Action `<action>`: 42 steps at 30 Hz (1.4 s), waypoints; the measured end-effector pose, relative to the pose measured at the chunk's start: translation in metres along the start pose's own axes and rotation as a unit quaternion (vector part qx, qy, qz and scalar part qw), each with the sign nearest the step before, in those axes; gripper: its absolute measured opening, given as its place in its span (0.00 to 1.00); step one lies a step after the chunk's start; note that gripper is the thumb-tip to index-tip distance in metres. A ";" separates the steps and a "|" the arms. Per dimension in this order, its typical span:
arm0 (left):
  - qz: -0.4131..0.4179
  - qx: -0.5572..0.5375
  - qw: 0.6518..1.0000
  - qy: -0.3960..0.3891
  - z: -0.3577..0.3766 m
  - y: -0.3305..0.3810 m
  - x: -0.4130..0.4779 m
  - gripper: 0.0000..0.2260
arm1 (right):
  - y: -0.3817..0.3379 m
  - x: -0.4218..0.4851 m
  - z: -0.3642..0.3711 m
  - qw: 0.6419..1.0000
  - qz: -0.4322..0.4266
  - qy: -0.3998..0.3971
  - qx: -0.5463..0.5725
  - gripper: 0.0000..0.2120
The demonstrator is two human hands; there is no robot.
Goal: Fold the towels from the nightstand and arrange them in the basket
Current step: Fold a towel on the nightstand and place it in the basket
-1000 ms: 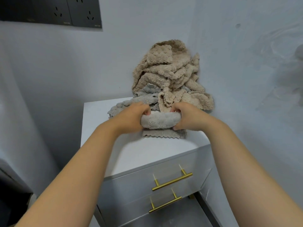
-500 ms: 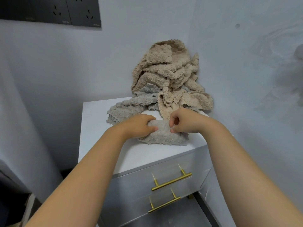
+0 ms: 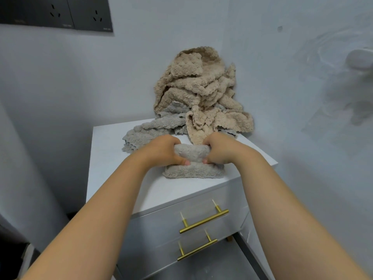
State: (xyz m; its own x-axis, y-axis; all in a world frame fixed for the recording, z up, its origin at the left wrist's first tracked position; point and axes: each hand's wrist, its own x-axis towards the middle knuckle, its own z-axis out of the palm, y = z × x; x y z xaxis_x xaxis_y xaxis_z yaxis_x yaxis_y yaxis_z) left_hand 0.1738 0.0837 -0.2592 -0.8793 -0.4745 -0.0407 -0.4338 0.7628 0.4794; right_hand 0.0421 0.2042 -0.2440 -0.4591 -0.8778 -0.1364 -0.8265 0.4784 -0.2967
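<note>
Nightstand (image 3: 109,158) bears one towel heap (image 3: 197,93); left hand (image 3: 163,152), right hand (image 3: 220,150) grip one grey towel (image 3: 190,153).

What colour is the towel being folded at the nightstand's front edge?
Light grey; the towel shows best in the head view.

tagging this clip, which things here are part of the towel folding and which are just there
Job: grey towel gripped by left hand and right hand; towel pile; nightstand.
Just there: wall sockets; drawer handles.
</note>
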 end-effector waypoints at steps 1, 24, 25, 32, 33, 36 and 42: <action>0.000 0.006 1.000 0.015 0.002 0.004 0.000 0.12 | 0.001 0.000 0.002 1.000 0.004 0.015 -0.008 0.04; -0.105 -0.315 0.943 0.023 0.187 0.198 -0.026 0.17 | 0.158 -0.170 0.027 0.966 0.245 -0.073 -0.022 0.06; -0.131 -0.344 0.930 0.012 0.200 0.200 -0.035 0.18 | 0.164 -0.180 0.037 0.964 0.248 -0.099 -0.014 0.06; -0.202 -0.424 0.875 -0.120 0.283 0.209 -0.076 0.30 | 0.216 -0.238 0.099 0.929 0.281 -0.237 0.035 0.14; -0.224 -0.440 0.857 -0.149 0.294 0.211 -0.080 0.30 | 0.226 -0.247 0.105 0.925 0.288 -0.240 0.062 0.13; -0.269 -0.483 0.802 -0.225 0.312 0.221 -0.093 0.26 | 0.251 -0.271 0.114 0.915 0.305 -0.243 0.107 0.10; -0.153 -0.464 0.821 -0.294 0.336 0.252 -0.103 0.10 | 0.299 -0.320 0.124 0.885 0.292 -0.249 0.262 0.13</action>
State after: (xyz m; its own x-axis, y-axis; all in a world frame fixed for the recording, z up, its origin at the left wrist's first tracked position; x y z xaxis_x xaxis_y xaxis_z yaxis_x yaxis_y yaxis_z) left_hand 0.0894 0.4727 -0.4291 -0.8184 -0.0795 -0.5691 -0.5552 -0.1458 0.8188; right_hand -0.0184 0.6250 -0.4063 -0.4503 -0.4485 -0.7721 -0.1704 0.8920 -0.4188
